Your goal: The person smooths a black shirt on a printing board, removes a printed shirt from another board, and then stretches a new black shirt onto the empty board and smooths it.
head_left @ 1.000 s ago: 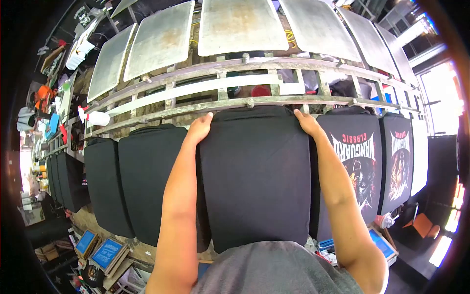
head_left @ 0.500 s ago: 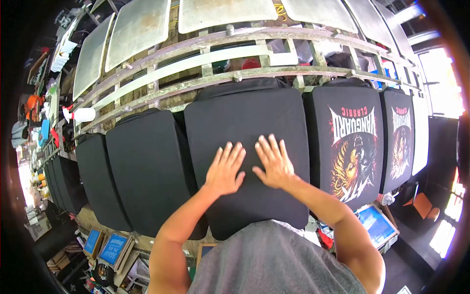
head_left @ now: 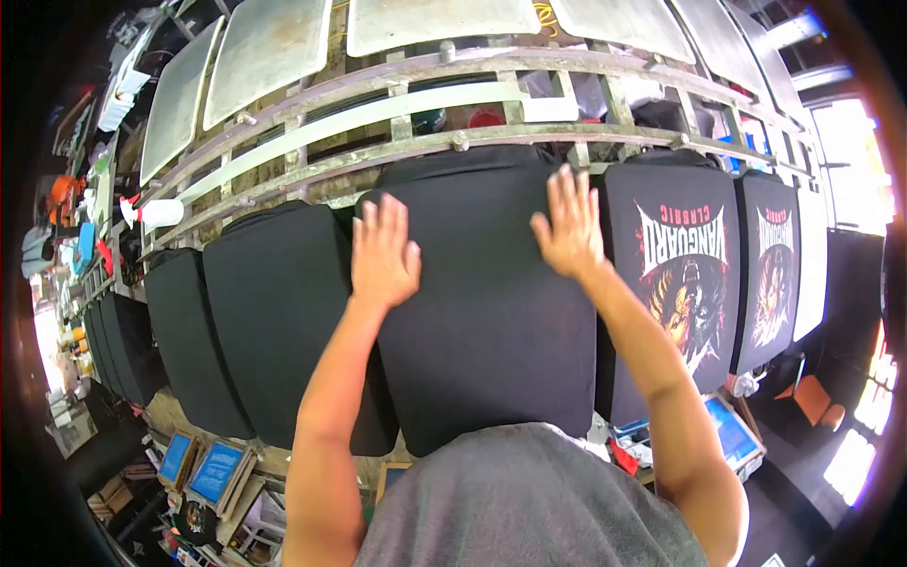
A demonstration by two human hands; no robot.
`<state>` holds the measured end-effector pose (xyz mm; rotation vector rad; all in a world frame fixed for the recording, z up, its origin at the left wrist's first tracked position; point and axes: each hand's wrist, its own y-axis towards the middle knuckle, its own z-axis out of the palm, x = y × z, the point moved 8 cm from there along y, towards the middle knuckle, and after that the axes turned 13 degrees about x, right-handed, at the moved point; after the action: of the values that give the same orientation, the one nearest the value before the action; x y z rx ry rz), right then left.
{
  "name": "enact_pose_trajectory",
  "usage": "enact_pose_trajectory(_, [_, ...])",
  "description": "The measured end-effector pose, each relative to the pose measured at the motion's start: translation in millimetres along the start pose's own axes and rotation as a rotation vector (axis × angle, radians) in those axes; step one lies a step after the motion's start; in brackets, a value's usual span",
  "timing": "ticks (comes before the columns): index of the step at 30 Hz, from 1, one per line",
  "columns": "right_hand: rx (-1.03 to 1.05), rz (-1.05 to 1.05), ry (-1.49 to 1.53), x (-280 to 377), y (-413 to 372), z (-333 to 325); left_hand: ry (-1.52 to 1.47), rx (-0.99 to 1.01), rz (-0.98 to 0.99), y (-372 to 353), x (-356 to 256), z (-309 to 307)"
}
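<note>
A plain black T-shirt [head_left: 487, 321] is stretched smooth over the board in front of me. My left hand [head_left: 385, 248] lies on its far left edge, palm down, fingers extended and slightly apart. Toward the far right edge of the same shirt rests my right hand [head_left: 572, 225], also flat with its thumb out to the side. Neither hand holds anything. To the right, a black shirt with a printed "Vanguard Classic" design [head_left: 682, 274] covers the neighbouring board, partly behind my right forearm. Another black shirt [head_left: 283, 321] without a print lies on the board to my left.
Beyond the shirts run metal rails [head_left: 416, 151] with a long white strip [head_left: 350, 118] between them. Bare boards [head_left: 439, 24] line the far side. A spray bottle [head_left: 161, 213] lies at the left. Blue screen frames [head_left: 217, 471] stand below left.
Both hands have slid away from my body and spread apart, from the middle of the black T-shirt out to its far left and right edges.
</note>
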<state>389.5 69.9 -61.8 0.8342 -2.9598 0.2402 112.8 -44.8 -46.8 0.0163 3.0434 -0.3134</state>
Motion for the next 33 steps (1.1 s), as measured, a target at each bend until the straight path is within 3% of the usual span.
enact_pose_trajectory(4, [0.443,-0.373,0.172,96.5,-103.5,23.9,-0.205,0.305,0.469,-77.1,-100.0,31.7])
enact_pose_trajectory(7, [0.357,-0.377,0.19,98.3,-106.7,27.6,-0.216,0.301,0.555,-79.7,-111.2,36.3])
enact_pose_trajectory(19, [0.046,-0.136,0.103,39.2,13.1,9.0,-0.172,0.087,0.476,36.6,-102.4,5.7])
enact_pose_trajectory(24, [-0.011,-0.075,0.127,34.2,12.7,10.5,-0.143,0.1,0.388,3.8,-118.6,11.8])
enact_pose_trajectory(27, [0.007,-0.047,0.144,31.8,-9.9,12.3,-0.155,0.304,0.585,-73.3,-155.6,31.3])
enact_pose_trajectory(30, [0.086,-0.036,0.152,32.7,-55.1,16.5,-0.283,0.357,0.757,-157.8,-171.8,66.1])
enact_pose_trajectory(33, [0.15,-0.017,0.138,30.4,-100.4,22.7,-0.189,0.38,0.628,-142.9,-147.0,64.0])
